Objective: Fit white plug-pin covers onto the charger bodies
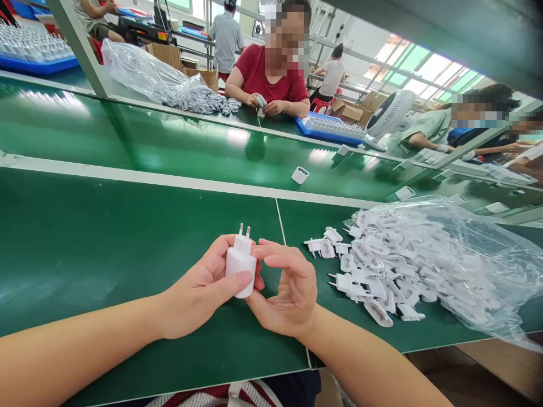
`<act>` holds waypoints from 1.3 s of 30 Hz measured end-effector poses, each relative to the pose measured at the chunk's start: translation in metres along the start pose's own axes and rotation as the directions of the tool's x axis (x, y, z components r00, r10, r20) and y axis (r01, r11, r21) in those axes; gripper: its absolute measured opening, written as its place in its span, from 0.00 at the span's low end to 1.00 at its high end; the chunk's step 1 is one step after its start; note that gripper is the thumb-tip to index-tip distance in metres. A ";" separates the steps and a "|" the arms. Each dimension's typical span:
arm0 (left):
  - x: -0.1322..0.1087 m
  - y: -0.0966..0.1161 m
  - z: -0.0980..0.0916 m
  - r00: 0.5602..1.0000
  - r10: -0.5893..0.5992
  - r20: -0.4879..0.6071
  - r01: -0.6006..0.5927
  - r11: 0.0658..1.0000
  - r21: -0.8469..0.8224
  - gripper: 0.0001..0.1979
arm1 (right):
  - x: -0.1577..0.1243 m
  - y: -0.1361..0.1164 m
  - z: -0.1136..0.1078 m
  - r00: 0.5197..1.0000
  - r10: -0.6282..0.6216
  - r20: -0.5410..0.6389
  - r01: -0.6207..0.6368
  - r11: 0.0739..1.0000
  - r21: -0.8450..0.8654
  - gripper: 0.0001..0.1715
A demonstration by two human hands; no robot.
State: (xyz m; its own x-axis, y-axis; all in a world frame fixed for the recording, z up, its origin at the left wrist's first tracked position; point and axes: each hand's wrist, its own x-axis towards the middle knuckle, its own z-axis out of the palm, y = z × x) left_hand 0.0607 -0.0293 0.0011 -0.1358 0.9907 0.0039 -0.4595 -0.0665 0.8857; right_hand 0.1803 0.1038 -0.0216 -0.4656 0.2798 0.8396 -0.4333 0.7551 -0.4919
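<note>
Charger (240, 270) is showing plain white. Loose plug parts (382, 265) are matching it, white throughout; plastic bag (504, 243) is looking clear and colourless. Tabletop (106, 237) is showing deep green, a thin white line (279, 217) crossing it. Divider strip (190, 183) is reading off-white. Belt (169, 135) beyond is shining glossy green; casing (301, 176) on it is showing white, opening dark. Co-worker's shirt (274, 82) is showing solid deep red. Trays (38, 63) are displaying bright blue. Fan (388, 116) is looking greyish white. Lap garment (212, 394) is displaying dark red and pale stripes.
</note>
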 end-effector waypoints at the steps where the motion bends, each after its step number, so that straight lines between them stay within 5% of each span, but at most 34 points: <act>1: 0.000 0.000 0.000 1.000 0.000 -0.003 0.000 1.000 -0.003 0.15 | -0.001 0.000 0.000 1.000 0.006 -0.002 -0.006 1.000 0.002 0.36; 10: 0.002 -0.004 -0.002 0.998 -0.017 -0.054 0.017 1.000 -0.006 0.16 | 0.000 0.001 -0.002 0.999 -0.020 0.035 0.021 0.999 -0.029 0.35; 18: 0.007 -0.007 -0.006 0.953 -0.037 -0.300 0.041 0.999 0.008 0.14 | 0.002 0.001 -0.001 0.966 -0.119 0.229 0.158 0.974 -0.160 0.22; 22: 0.009 0.004 -0.014 0.974 -0.094 -0.207 0.092 0.996 -0.023 0.21 | 0.001 0.004 0.001 0.980 -0.105 0.171 0.134 0.976 -0.169 0.23; 27: 0.015 0.020 -0.034 0.964 -0.248 -0.096 0.257 0.961 0.101 0.21 | 0.009 0.016 -0.005 0.976 0.126 0.176 -0.084 0.971 -0.226 0.20; 30: 0.030 0.028 -0.049 0.953 -0.184 -0.240 0.257 0.911 0.323 0.27 | 0.028 0.022 -0.025 0.899 0.322 0.298 -0.191 0.899 -0.394 0.27; 33: 0.061 0.041 -0.078 0.911 0.141 -0.387 0.151 0.759 0.633 0.30 | 0.051 0.024 -0.062 0.745 0.619 0.249 -0.262 0.615 -0.744 0.31; 36: 0.097 0.060 -0.124 0.782 0.426 -0.456 0.186 0.539 0.822 0.28 | 0.069 0.033 -0.096 0.466 0.880 0.086 -0.258 0.229 -0.939 0.38; 39: 0.124 0.080 -0.174 0.649 0.568 -0.506 0.289 0.430 0.855 0.29 | 0.074 0.048 -0.112 0.318 0.946 0.053 -0.277 0.147 -0.949 0.30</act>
State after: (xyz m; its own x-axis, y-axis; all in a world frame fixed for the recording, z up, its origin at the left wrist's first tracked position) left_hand -0.1457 0.0673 -0.0089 -0.7931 0.5454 0.2711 0.5135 0.3594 0.7792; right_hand 0.2111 0.2271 0.0424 -0.5996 0.7722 -0.2104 0.7982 0.5962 -0.0864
